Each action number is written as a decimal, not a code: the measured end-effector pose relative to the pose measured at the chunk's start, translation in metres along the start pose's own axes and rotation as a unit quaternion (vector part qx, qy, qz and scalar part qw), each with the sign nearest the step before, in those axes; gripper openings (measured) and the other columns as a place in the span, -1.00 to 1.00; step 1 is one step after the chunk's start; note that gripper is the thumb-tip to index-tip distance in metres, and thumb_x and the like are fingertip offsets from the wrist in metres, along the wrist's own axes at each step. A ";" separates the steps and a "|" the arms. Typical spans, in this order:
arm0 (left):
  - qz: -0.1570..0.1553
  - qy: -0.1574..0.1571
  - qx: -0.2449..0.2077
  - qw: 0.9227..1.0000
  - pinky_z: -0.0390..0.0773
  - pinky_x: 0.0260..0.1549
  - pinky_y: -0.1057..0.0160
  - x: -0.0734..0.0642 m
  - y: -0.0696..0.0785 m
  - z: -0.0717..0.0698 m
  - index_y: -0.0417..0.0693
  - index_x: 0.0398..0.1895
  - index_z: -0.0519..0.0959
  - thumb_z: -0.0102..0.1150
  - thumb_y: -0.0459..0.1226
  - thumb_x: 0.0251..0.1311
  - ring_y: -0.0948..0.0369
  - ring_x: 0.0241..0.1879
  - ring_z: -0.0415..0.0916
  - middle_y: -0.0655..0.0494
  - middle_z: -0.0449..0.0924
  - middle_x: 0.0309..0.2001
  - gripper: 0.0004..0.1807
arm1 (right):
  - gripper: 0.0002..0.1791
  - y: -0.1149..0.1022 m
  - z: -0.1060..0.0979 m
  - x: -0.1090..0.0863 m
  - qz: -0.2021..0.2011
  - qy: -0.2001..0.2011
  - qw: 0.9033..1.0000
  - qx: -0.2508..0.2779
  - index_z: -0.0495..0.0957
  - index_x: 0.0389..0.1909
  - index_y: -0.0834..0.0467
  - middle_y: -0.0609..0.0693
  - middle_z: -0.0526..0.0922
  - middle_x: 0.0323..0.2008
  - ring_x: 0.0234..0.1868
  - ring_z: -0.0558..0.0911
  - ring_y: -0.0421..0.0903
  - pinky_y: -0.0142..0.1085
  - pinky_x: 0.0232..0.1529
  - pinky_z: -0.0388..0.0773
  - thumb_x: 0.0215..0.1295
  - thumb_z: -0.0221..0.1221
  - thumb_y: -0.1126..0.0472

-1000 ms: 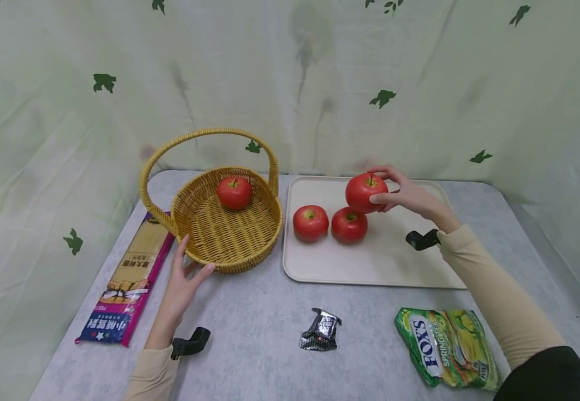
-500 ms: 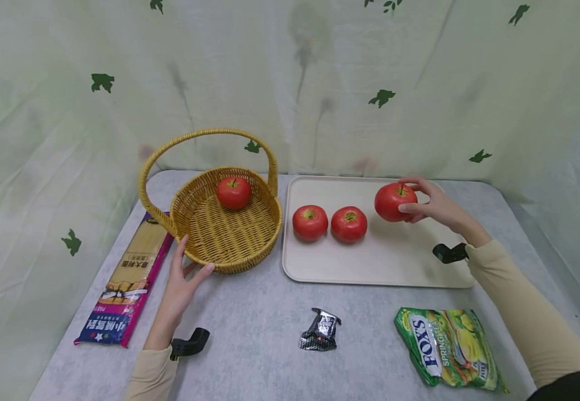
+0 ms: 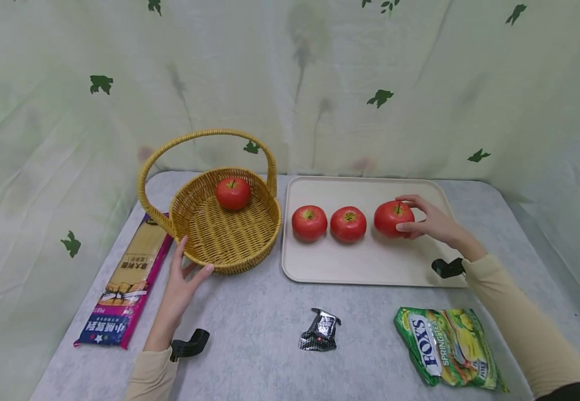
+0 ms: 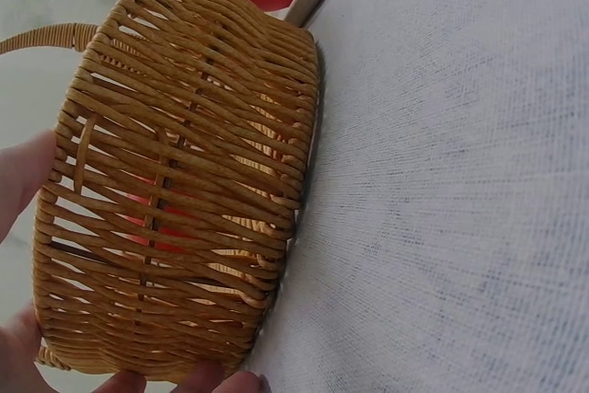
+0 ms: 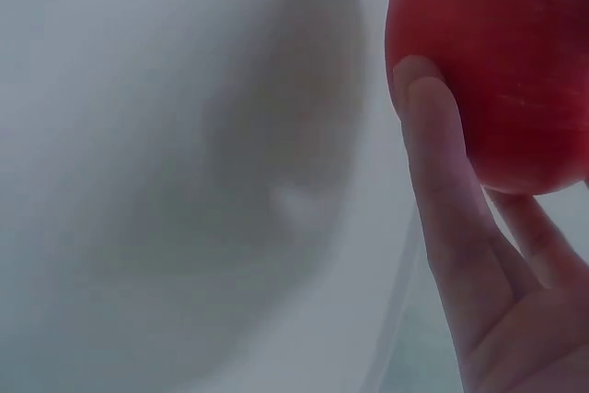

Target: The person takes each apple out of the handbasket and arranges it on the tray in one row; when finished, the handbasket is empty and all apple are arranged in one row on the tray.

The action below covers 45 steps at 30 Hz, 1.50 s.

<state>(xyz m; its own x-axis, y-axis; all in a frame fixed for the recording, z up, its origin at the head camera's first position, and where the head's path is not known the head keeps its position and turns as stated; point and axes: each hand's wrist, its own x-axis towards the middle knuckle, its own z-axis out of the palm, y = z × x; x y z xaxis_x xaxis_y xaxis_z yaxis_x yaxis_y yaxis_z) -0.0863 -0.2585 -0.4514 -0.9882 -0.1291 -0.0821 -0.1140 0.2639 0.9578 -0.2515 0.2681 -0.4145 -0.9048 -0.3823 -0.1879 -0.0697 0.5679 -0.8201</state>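
My right hand [image 3: 432,223] grips a red apple [image 3: 392,219] at the right of two more, an apple [image 3: 348,224] and an apple [image 3: 309,223], on the cream tray [image 3: 340,270]. In the right wrist view, fingers lie along the side of the held apple [image 5: 506,71]; whether it touches the tray, I cannot tell. My left hand [image 3: 179,292] touches the near left side of the yellow wicker basket [image 3: 222,264], thumb and forefinger spread at its rim. In the left wrist view, fingertips [image 4: 202,376] lie against the basket's woven wall [image 4: 184,200]. Another apple [image 3: 233,194] sits inside the basket.
A long pasta packet [image 3: 126,284] lies left of the basket. A small black wrapped packet [image 3: 321,329] lies in front of the tray, and a green Fox's candy bag [image 3: 450,348] at the right front. A curtain [image 3: 320,83] hangs behind the table.
My right hand has carried the apple rightward from above the middle apple, then lowered it toward the right part of the tray. The left hand and basket stay put.
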 end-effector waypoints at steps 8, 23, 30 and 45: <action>-0.001 0.005 0.003 1.000 0.21 0.13 -0.28 -0.001 0.000 0.000 0.40 0.52 -0.31 0.12 -0.18 0.33 -0.23 0.37 -0.06 0.07 -0.48 0.50 -0.06 | -0.17 0.008 0.009 0.002 -0.011 -0.010 1.000 -0.026 0.12 0.40 0.10 0.25 0.17 0.28 0.21 0.25 0.25 -0.17 -0.26 0.61 0.18 0.33 0.09; 0.004 0.009 -0.002 1.000 0.22 0.12 -0.27 -0.002 0.001 -0.001 0.32 0.53 -0.30 0.14 -0.16 0.32 -0.23 0.36 -0.05 0.05 -0.46 0.50 -0.05 | -0.17 0.001 0.005 0.004 0.006 -0.056 0.998 -0.013 0.03 0.44 0.08 0.31 0.08 0.36 -0.31 0.61 0.10 -0.12 -0.31 0.63 0.25 0.23 0.04; 0.003 0.009 -0.001 1.000 0.22 0.13 -0.27 -0.002 0.002 -0.001 0.30 0.53 -0.31 0.13 -0.17 0.33 -0.22 0.37 -0.06 0.06 -0.46 0.50 -0.06 | -0.26 -0.018 0.000 0.008 -0.034 -0.051 0.998 -0.005 0.09 0.42 0.10 0.30 0.18 0.33 -0.39 0.64 0.08 -0.12 -0.34 0.63 0.30 0.20 0.12; 0.001 0.011 0.002 1.000 0.24 0.12 -0.26 -0.002 0.002 0.002 0.30 0.53 -0.27 0.14 -0.16 0.32 -0.23 0.35 -0.02 0.00 -0.42 0.50 -0.07 | -0.41 -0.098 0.056 0.036 -0.157 -0.128 0.978 0.039 0.27 0.32 0.10 0.16 0.39 0.21 0.05 0.53 0.20 -0.04 0.05 0.49 0.29 0.20 0.23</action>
<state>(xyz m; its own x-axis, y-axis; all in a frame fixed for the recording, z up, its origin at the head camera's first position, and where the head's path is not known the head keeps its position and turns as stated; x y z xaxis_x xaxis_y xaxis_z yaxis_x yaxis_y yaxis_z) -0.0852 -0.2555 -0.4500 -0.9859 -0.1500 -0.0740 -0.1126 0.2679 0.9569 -0.2536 0.1581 -0.3705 -0.7085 -0.7045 -0.0405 -0.2858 0.3390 -0.8963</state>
